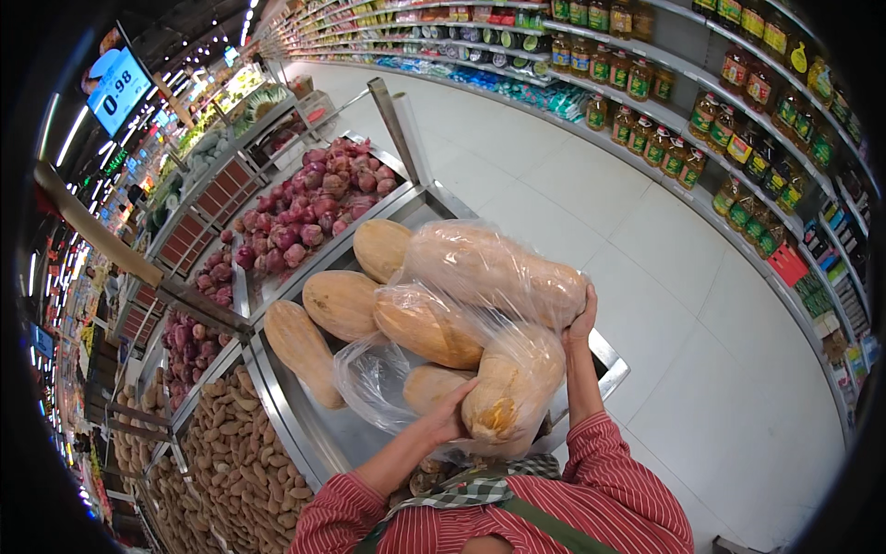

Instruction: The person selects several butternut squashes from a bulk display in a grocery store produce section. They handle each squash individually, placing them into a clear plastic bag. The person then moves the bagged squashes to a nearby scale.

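Note:
My left hand (451, 417) presses against the side of a tan squash (516, 388) close to my apron, its orange-streaked end facing me. Clear plastic film covers this squash. My right hand (581, 320) cups the right end of a long, pale squash (484, 266), also under clear film. Parts of the fingers on both hands are hidden by the squashes. Loose plastic film (374, 381) bunches to the left of my left hand. More squashes lie around: one orange-tan squash (426, 325) sits partly beneath the film, and another squash (301, 353) rests at the left.
The squashes sit in a metal-edged display bin (304, 436). Red onions (325, 194) fill the neighbouring bin, and brown root vegetables (235, 443) are heaped at lower left. A metal post (393, 128) and a plastic roll (412, 138) rise behind. Shelves hold oil bottles (644, 138) across the tiled aisle (664, 291).

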Motion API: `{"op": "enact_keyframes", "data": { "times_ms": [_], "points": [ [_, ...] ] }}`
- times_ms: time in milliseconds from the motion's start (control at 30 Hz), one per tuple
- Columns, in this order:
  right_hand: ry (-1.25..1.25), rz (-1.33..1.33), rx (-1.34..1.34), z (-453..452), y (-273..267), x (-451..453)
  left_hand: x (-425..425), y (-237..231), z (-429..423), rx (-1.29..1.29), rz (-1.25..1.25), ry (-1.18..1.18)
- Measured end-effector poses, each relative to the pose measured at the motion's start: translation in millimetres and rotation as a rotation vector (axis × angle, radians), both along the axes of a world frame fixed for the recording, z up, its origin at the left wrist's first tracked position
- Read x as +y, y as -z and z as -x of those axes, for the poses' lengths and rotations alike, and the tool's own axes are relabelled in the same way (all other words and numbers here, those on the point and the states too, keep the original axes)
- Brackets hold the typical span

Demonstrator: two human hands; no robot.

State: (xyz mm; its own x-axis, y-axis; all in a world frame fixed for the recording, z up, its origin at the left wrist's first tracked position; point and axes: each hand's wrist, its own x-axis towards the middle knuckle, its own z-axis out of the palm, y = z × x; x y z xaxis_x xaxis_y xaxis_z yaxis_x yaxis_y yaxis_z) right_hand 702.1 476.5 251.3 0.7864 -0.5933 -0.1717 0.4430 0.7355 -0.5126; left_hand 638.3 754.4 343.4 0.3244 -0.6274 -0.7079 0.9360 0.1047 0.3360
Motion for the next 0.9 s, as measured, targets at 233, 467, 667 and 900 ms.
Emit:
{"op": "enact_keyframes", "data": {
  "times_ms": [233,467,667,900],
  "points": [
    [0.142,0.269,0.106,4.3,4.8,4.1,46.9,-4.2,-1.8,-0.253,-0.143,0.290],
    [0.094,0.290,0.146,5.8,22.9,-8.1,18.6,-4.3,9.6,-0.831,-0.327,0.208],
    [0.014,0.356,0.228,18.6,20.0,-7.0,22.9,-8.7,40.6,-1.508,-0.563,0.205],
    [0.035,0.518,0.342,36.8,2.0,10.4,0.2,-27.4,43.8,-2.006,-0.867,0.328]
  ]
}}
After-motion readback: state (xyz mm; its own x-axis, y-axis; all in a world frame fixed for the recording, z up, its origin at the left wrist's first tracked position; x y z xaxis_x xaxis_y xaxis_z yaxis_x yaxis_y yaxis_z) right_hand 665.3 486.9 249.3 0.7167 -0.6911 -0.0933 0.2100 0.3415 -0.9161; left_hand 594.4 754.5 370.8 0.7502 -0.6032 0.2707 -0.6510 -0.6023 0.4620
